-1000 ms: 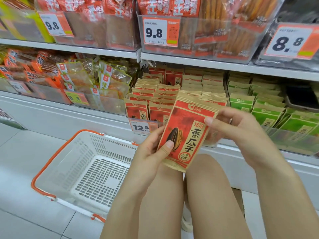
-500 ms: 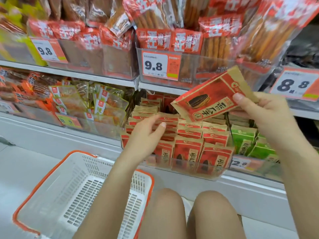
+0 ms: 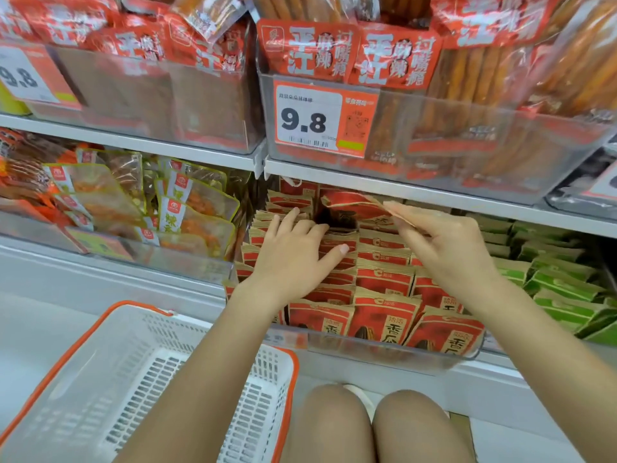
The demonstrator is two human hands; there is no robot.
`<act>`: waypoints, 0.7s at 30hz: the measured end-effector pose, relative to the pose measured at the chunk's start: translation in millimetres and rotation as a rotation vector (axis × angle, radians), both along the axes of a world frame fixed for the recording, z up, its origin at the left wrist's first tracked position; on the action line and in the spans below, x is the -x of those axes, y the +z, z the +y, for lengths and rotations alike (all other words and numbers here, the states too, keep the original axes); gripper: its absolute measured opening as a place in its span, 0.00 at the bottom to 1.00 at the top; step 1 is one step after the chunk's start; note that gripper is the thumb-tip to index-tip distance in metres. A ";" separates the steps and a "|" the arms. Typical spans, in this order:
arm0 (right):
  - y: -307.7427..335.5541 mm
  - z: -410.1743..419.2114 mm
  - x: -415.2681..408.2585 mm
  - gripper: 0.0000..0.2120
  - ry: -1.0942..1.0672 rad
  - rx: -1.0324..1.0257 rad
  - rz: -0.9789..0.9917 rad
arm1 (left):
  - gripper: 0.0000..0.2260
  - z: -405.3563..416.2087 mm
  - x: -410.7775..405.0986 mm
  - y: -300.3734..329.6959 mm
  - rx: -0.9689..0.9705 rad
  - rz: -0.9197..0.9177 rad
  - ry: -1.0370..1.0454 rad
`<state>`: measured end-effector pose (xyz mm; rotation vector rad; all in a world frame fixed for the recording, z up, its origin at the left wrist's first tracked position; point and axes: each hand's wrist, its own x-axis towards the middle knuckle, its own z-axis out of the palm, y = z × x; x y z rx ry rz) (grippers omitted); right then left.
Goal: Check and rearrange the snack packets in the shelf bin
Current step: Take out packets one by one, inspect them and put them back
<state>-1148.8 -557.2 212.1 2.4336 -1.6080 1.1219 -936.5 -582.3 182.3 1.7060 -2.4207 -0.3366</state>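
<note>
Packet (image 3: 354, 205): moved from mid-air to the bin's (image 3: 444, 357) back row, centre frame.
Right hand (image 3: 444, 248): pinches its corner.
Left hand (image 3: 297, 252): spread, parting rows.
Meaning: restocking nearly done.

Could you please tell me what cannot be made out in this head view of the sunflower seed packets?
- Held packet: its front is blurred and turned away; the right hand pinches its corner.
- Packets under the left hand: covered by palm and fingers.
- Price tag on the bin: hidden by the left forearm.
- Back rows: shadowed under the shelf.
</note>
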 end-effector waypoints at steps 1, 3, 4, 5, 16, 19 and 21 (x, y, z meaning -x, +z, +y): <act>-3.3 -4.5 -0.6 0.16 -0.010 0.020 0.082 | 0.29 -0.1 -0.1 -0.9 0.007 0.005 -0.003; -5.5 -11.7 -3.6 0.16 -0.022 0.026 0.183 | 0.29 -1.0 -0.1 -2.2 0.014 0.010 -0.009; -6.4 -15.3 -4.9 0.16 -0.011 0.020 0.196 | 0.29 -1.4 -0.2 -2.6 0.017 0.011 -0.010; -7.0 -19.0 -6.6 0.16 -0.003 0.016 0.201 | 0.29 -1.8 -0.3 -2.9 0.017 0.011 -0.010; -14.8 -48.7 -24.3 0.12 -0.093 -0.236 0.286 | 0.29 -0.8 -1.3 -3.7 0.016 0.020 -0.014; -19.6 -60.3 -33.3 0.16 -0.141 -0.393 0.282 | 0.28 0.6 -1.0 -2.5 0.011 0.027 -0.012; -20.5 -69.1 -37.8 0.18 -0.168 -0.459 0.270 | 0.28 0.8 -1.0 -2.2 0.011 0.029 -0.012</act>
